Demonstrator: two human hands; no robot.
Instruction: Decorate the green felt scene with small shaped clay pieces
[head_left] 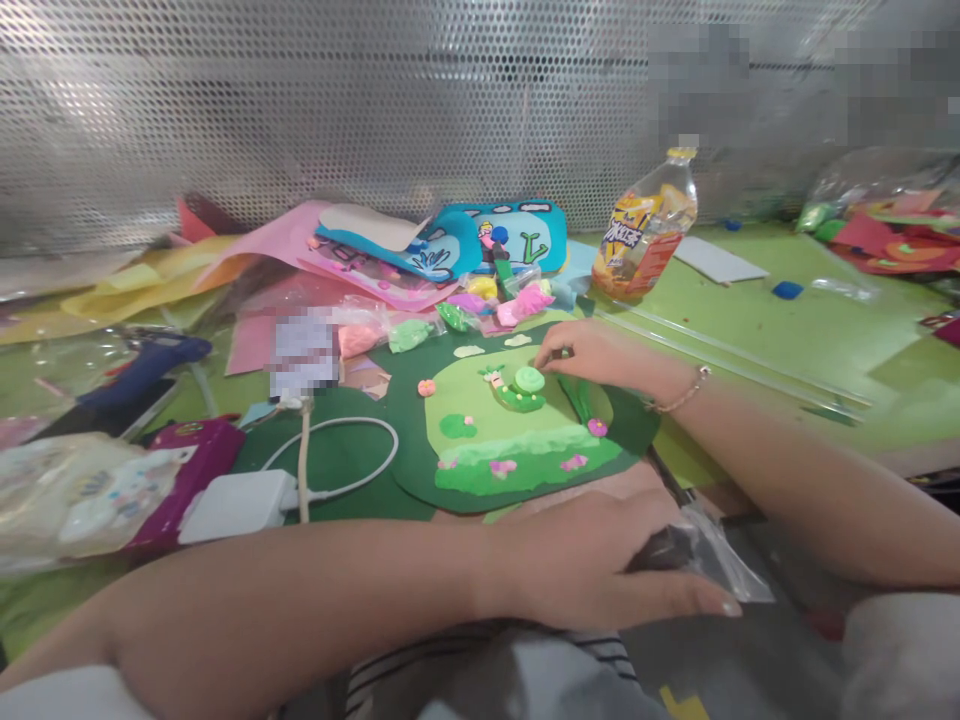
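A green paper picture [405, 440] lies on the table before me, bearing a clay snail [517, 395] with a pale green spiral shell, small flowers and white clouds. My right hand [589, 352] rests on the picture's upper right, its thumb and fingertips pinched together just beside the shell. Whatever the fingertips hold, if anything, is too small to tell. Below the picture, near the table's front edge, my left hand [592, 560] is closed around a crumpled clear plastic bag [724, 560]. The fingers of that hand are partly hidden, and the bag's contents are unclear.
Behind the picture lie bagged lumps of coloured clay [409, 335] and blue decorated cards [544, 235]. A drink bottle [637, 240] stands at the back right. A white charger [236, 505] with its cable and a clear pouch [67, 500] lie left.
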